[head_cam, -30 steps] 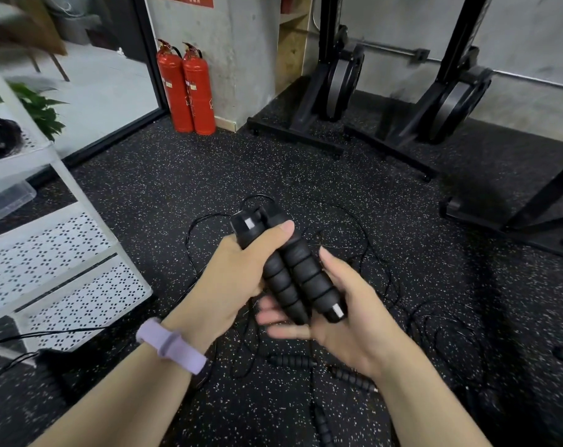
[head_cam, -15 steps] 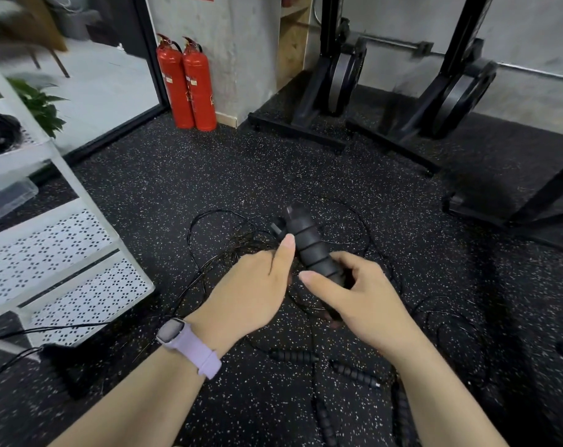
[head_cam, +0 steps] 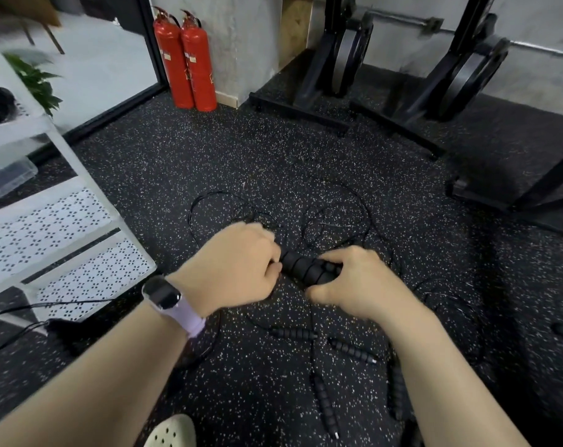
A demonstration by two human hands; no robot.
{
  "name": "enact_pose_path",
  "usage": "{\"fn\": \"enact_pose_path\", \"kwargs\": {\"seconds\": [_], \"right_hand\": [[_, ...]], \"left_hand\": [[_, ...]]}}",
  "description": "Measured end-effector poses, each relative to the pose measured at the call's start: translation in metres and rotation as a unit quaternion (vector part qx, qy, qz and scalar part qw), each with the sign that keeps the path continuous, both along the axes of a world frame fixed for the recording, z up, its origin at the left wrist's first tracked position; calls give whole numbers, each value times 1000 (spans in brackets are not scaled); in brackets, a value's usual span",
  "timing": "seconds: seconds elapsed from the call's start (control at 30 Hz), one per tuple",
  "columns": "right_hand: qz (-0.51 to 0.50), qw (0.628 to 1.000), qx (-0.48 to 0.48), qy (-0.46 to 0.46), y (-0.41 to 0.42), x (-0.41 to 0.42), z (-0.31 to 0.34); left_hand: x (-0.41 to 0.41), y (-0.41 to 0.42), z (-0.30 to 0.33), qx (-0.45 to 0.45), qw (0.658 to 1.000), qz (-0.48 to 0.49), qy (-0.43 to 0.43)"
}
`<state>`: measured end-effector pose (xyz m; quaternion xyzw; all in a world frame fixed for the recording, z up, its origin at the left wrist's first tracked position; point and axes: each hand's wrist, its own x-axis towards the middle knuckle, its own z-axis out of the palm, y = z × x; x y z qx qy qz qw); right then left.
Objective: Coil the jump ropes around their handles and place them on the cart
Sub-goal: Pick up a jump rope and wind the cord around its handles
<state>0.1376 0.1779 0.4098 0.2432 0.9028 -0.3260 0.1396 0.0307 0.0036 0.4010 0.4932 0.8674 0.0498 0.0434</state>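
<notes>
While loose black cords (head_cam: 335, 221) sprawl over the speckled gym floor (head_cam: 209, 175), your right hand (head_cam: 354, 282) curls around the ribbed handles (head_cam: 305, 269); your left hand (head_cam: 238, 266) pinches their other end beside the white cart (head_cam: 80, 221).

Black ribbed handles (head_cam: 307, 269), white-speckled black floor (head_cam: 241, 162), red extinguishers (head_cam: 186, 59), white perforated cart (head_cam: 64, 227), lilac watchband (head_cam: 189, 321).

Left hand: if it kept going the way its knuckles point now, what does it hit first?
The left hand points right, along the ribbed handles it grips at one end. Straight on, it would probably meet the right hand first, which grips the other end. Depth is unclear from this one view.
</notes>
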Motion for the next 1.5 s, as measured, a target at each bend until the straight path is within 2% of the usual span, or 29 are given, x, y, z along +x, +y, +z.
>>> {"fn": "enact_pose_path", "kwargs": {"seconds": [0.1, 0.17, 0.23, 0.3, 0.43, 0.53, 0.63, 0.7, 0.8, 0.83, 0.87, 0.93, 0.97, 1.03, 1.1, 1.17, 1.23, 1.33, 1.43, 1.5], "right_hand": [[13, 1000, 10, -26, 5, -1, 3], [52, 996, 32, -68, 2, -1, 1], [111, 988, 30, -99, -4, -1, -3], [168, 980, -6, -101, -7, 0, -6], [252, 951, -166, -70, 1, 6, -1], [252, 917, -308, -33, 10, 8, 2], [226, 887, -403, 13, 16, 8, -2], [215, 867, -447, 42, 18, 9, -6], [193, 845, -493, 71, 18, 9, -9], [171, 835, -517, 81, 17, 8, -11], [143, 823, -542, 94, 17, 6, -12], [85, 797, -581, 141, 16, 4, -13], [59, 790, -588, 166, 16, 2, -14], [2, 807, -559, 189, 15, -1, -11], [-37, 838, -513, 183, 14, -4, -10], [-83, 852, -487, 172, 11, -5, -11], [-140, 849, -477, 178, 8, -5, -11], [-210, 841, -453, 208, 9, -5, -13], [-271, 855, -367, 246, 20, -4, -13], [-287, 871, -294, 270, 28, -1, -13]], "left_hand": [[-7, 5, -4, 33, 998, -44, 41], [-9, 8, -5, 35, 998, -41, 41], [-10, 7, -5, 39, 999, -22, -26], [-7, 5, -4, 54, 987, 17, -151], [-9, 11, -3, 95, 911, 61, -396], [-9, 12, -1, 126, 847, 39, -516], [-5, 24, 5, 168, 803, 53, -569], [-4, 33, 4, 215, 796, 64, -562], [-8, 27, -6, 287, 742, 137, -590], [-9, 25, -13, 304, 736, 159, -583], [-6, 24, -14, 281, 756, 177, -564], [2, 31, -12, 238, 822, 193, -480], [4, 34, -12, 261, 826, 206, -455], [2, 35, -12, 289, 859, 213, -364], [0, 30, -16, 240, 919, 197, -241], [2, 22, -16, 197, 950, 174, -166], [4, 20, -12, 176, 958, 180, -135], [2, 14, -7, 126, 959, 216, -135], [0, 7, 2, 80, 965, 228, -103], [-1, 4, 6, 92, 967, 228, -68]]}}
